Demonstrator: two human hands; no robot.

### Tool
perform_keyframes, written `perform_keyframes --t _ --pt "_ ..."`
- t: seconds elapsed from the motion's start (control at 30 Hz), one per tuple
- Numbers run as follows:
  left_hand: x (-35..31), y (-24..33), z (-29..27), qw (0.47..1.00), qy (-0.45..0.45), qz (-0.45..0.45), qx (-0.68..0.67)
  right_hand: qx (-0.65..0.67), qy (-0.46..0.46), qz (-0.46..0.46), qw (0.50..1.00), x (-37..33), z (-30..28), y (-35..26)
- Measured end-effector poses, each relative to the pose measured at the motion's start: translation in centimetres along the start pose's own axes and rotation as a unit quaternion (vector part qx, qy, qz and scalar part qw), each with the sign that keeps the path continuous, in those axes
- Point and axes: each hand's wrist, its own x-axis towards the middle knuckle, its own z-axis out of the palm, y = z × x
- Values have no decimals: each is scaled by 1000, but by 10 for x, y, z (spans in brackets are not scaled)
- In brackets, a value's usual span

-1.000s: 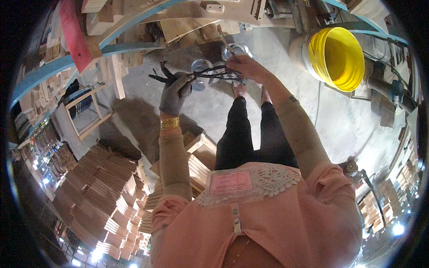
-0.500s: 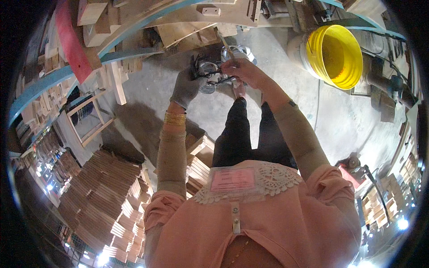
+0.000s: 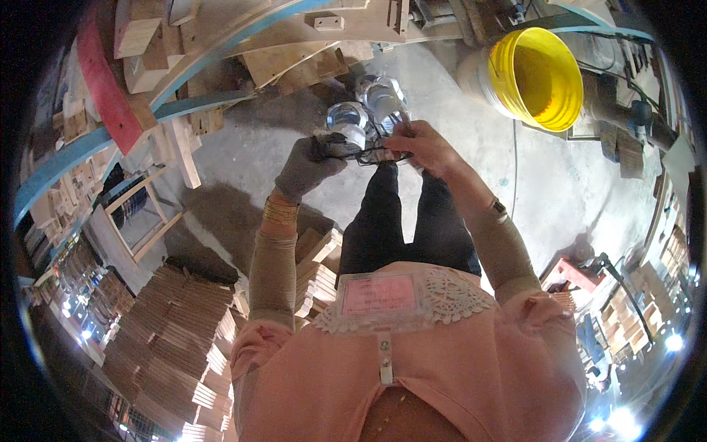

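Black cords strung between a gloved left hand and a bare right

Far left: a blue curved bar, a red strip lying across it. Below these, an open wooden frame on a slant. Lower still, brown boards in tight, tall stacks.

Left hand: grey glove, gold-coloured bands at the wrist. Fingers curled round a dark bunch of black cords; single fingers hard to make out at this scale.

Centre: the cords cross the gap between the hands, loose and looped, above the person's feet. Just beyond them on the floor, two shiny round containers, close together; contents unclear. Dark trousers below.

Right hand: bare, near the left one but apart from it. Thumb and fingers pinch the other end of the cords. A slim piece stands up by the fingertips; cannot tell what it is.

Right: a yellow bucket, tilted in this view, its mouth facing up. Far lower right, a red object, kind unclear.
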Motion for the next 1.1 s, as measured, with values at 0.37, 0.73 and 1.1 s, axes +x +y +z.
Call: perform_keyframes --t 0.37,0.73,1.1 --pt "21 47 50 990 -55 -1 -130 -152 6 -125 980 -32 -14 6" --pt "-26 115 108 978 3 175 111 -65 251 -246 934 -154 -32 52" --pt "-52 89 157 985 -151 69 56 -43 67 -157 984 -213 -13 70"
